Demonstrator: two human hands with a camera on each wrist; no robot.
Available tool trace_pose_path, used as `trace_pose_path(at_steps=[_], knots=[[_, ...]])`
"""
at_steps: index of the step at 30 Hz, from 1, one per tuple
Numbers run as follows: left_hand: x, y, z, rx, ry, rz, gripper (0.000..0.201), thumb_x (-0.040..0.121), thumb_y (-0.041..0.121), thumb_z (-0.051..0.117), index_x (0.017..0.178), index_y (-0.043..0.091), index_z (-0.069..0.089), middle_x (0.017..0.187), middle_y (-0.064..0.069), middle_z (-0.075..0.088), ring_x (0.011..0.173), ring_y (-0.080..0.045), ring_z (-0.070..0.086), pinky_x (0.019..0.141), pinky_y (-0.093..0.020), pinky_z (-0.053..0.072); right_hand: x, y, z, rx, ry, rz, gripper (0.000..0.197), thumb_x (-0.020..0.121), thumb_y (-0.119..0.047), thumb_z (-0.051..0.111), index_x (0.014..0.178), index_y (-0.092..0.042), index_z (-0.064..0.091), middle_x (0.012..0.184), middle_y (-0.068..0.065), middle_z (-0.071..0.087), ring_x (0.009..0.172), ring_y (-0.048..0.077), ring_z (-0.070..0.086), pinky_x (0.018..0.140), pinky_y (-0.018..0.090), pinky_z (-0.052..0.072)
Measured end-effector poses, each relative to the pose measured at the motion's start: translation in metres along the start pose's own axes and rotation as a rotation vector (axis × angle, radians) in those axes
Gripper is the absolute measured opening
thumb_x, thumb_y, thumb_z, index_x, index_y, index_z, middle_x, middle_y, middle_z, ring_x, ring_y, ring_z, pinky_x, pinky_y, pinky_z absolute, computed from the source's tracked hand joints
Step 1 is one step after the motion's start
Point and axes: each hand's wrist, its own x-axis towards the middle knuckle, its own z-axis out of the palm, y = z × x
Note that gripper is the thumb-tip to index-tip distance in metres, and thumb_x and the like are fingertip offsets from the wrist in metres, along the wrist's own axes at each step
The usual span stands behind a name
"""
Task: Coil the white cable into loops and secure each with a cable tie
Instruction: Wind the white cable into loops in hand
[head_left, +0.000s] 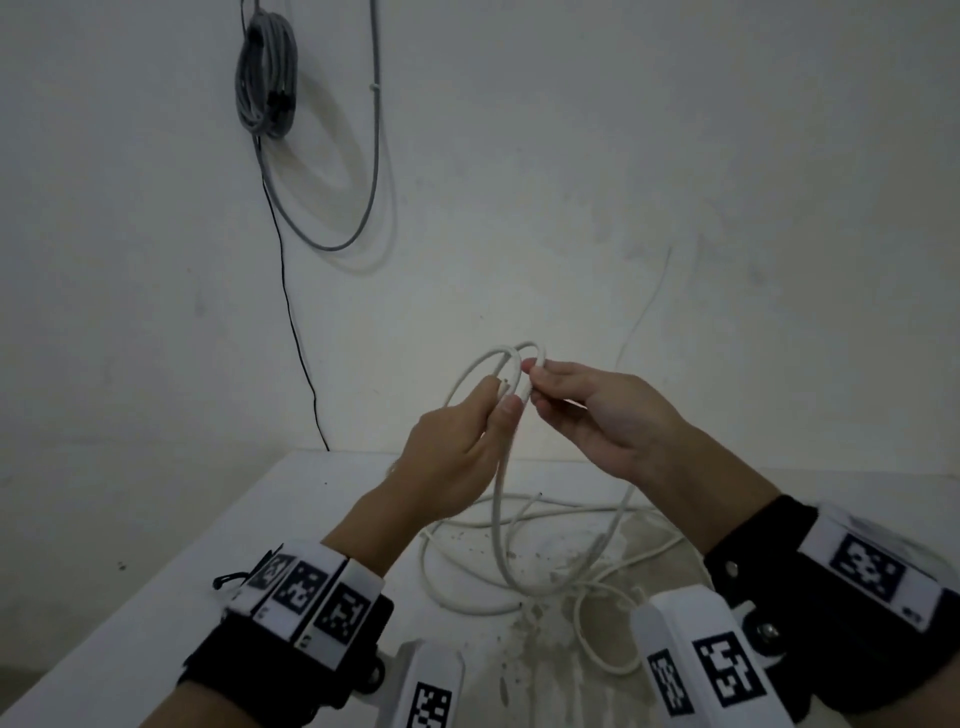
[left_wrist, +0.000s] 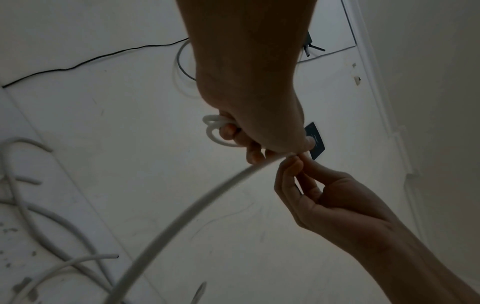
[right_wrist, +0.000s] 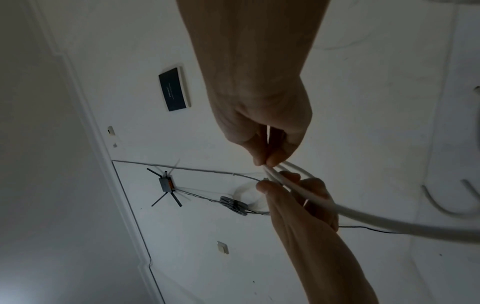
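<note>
The white cable (head_left: 500, 499) hangs from both hands above the white table (head_left: 156, 571). Small loops of it (head_left: 498, 364) stand up between the hands. My left hand (head_left: 457, 441) grips the gathered loops, fingers curled round them, and one strand drops from it to the tangle on the table. My right hand (head_left: 587, 410) pinches the loops' right side with thumb and fingertips. In the left wrist view the left hand (left_wrist: 249, 123) holds the loops (left_wrist: 215, 131). In the right wrist view the right hand (right_wrist: 265, 133) pinches the cable (right_wrist: 311, 197). No cable tie shows.
Loose white cable (head_left: 571, 582) sprawls over the dusty table middle. A grey cable coil (head_left: 267, 78) hangs on the wall at upper left, with a thin black wire (head_left: 296, 322) running down behind the table. A wall rises just behind the table's far edge.
</note>
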Motion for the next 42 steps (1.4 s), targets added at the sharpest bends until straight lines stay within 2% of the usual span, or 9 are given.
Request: trace_pose_path(at_steps=[10, 15, 18, 21, 25, 29, 33, 37, 42], knots=[[-0.005, -0.006, 0.008, 0.001, 0.015, 0.035, 0.054, 0.081, 0.067, 0.019, 0.091, 0.019, 0.041, 0.070, 0.005, 0.063, 0.057, -0.011, 0.055, 0.057, -0.031, 0.046, -0.008, 0.001, -0.002, -0.207, -0.040, -0.080, 0.008, 0.072, 0.011, 0.070, 0.077, 0.006, 0.066, 0.066, 0.011, 0.070, 0.061, 0.018, 0.070, 0.060, 0.022, 0.057], [-0.009, -0.003, 0.011, -0.141, -0.011, 0.018, 0.033, 0.088, 0.056, 0.028, 0.088, 0.028, 0.044, 0.071, 0.013, 0.062, 0.059, -0.007, 0.054, 0.061, -0.028, 0.045, -0.013, -0.006, -0.011, -0.616, -0.091, -0.206, 0.010, 0.068, -0.008, 0.080, 0.073, -0.006, 0.072, 0.069, 0.002, 0.070, 0.066, 0.008, 0.067, 0.057, 0.020, 0.055], [-0.007, 0.007, 0.009, -0.538, -0.029, -0.075, 0.025, 0.095, 0.038, 0.036, 0.083, 0.018, 0.046, 0.062, 0.009, 0.055, 0.055, -0.008, 0.043, 0.055, -0.022, 0.036, -0.005, -0.006, -0.016, -0.742, -0.001, -0.307, 0.036, 0.070, -0.034, 0.078, 0.100, -0.016, 0.068, 0.093, -0.005, 0.065, 0.090, 0.008, 0.063, 0.072, 0.025, 0.054], [-0.006, 0.015, 0.002, -1.258, -0.130, -0.230, 0.023, 0.092, 0.030, 0.040, 0.078, 0.013, 0.046, 0.048, 0.006, 0.040, 0.042, -0.007, 0.026, 0.044, -0.020, 0.023, -0.001, -0.002, -0.014, -0.726, -0.081, -0.256, 0.042, 0.089, -0.051, 0.046, 0.114, -0.021, 0.062, 0.106, -0.011, 0.064, 0.107, 0.007, 0.059, 0.089, 0.026, 0.041], [-0.005, 0.013, -0.002, -1.712, -0.302, -0.308, 0.023, 0.088, 0.030, 0.048, 0.071, 0.015, 0.054, 0.041, 0.008, 0.031, 0.041, -0.008, 0.017, 0.041, -0.017, 0.027, -0.005, 0.000, -0.010, -0.621, -0.118, -0.282, 0.042, 0.096, -0.043, 0.039, 0.086, -0.009, 0.062, 0.061, 0.001, 0.056, 0.054, 0.016, 0.061, 0.058, 0.028, 0.051], [-0.006, 0.007, -0.005, -1.759, -0.428, -0.292, 0.025, 0.091, 0.030, 0.044, 0.073, 0.014, 0.051, 0.049, 0.005, 0.025, 0.044, -0.010, 0.022, 0.049, -0.020, 0.030, -0.005, 0.002, -0.010, -0.757, -0.057, -0.458, 0.046, 0.093, -0.043, 0.046, 0.066, -0.006, 0.051, 0.051, 0.006, 0.040, 0.034, 0.012, 0.039, 0.034, 0.020, 0.036], [-0.009, 0.004, -0.004, -1.717, -0.429, -0.362, 0.026, 0.089, 0.030, 0.039, 0.071, 0.013, 0.048, 0.050, 0.004, 0.038, 0.044, -0.008, 0.032, 0.053, -0.022, 0.040, -0.004, 0.005, -0.014, -1.024, -0.039, -0.672, 0.048, 0.094, -0.036, 0.047, 0.072, 0.005, 0.056, 0.045, 0.000, 0.039, 0.035, 0.011, 0.038, 0.035, 0.022, 0.035], [-0.008, 0.003, -0.005, -1.560, -0.410, -0.442, 0.021, 0.086, 0.027, 0.040, 0.074, 0.012, 0.049, 0.054, 0.002, 0.040, 0.046, -0.011, 0.038, 0.057, -0.025, 0.044, -0.002, 0.008, -0.019, -1.314, -0.085, -0.686, 0.031, 0.100, -0.030, 0.034, 0.106, -0.008, 0.054, 0.048, 0.000, 0.040, 0.036, 0.015, 0.035, 0.044, 0.037, 0.043], [-0.006, 0.010, -0.004, -1.319, -0.352, -0.509, 0.029, 0.087, 0.025, 0.026, 0.066, 0.012, 0.042, 0.046, 0.005, 0.029, 0.036, -0.009, 0.025, 0.049, -0.024, 0.043, -0.004, 0.009, -0.021, -1.185, -0.150, -0.738, 0.021, 0.098, -0.026, 0.042, 0.095, -0.010, 0.055, 0.052, -0.005, 0.041, 0.044, 0.010, 0.035, 0.046, 0.020, 0.032]])
